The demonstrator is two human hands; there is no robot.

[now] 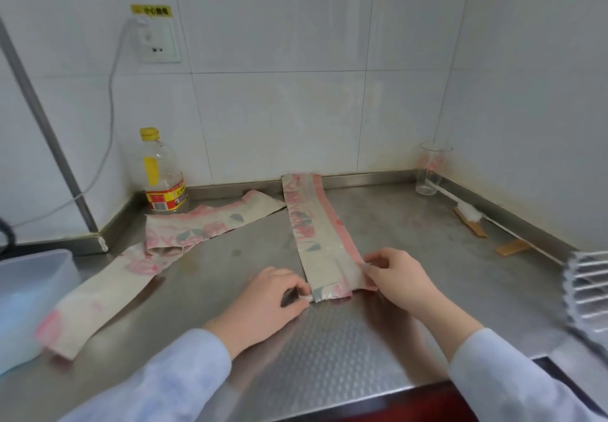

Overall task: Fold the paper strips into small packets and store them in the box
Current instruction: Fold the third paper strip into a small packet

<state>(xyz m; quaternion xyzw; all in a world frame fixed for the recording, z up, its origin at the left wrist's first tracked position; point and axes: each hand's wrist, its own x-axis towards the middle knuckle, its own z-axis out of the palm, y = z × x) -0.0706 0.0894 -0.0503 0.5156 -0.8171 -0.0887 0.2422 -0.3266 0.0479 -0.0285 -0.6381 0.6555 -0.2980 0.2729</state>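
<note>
Paper strip [316,237] near end pinched by left hand [269,300], right hand [398,280]

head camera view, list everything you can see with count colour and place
paper strip: one, beige with pink print, centre of counter
other paper strips: two, same print, lying to its left
box: one, translucent pale, left edge
bottle: one, clear with yellow cap, back left
beaker: one, clear, back right corner
wall socket: one, white, upper left wall
counter: one, steel, under everything
left hand: one, pinching the strip's near left corner
right hand: one, pinching its right edge
</note>
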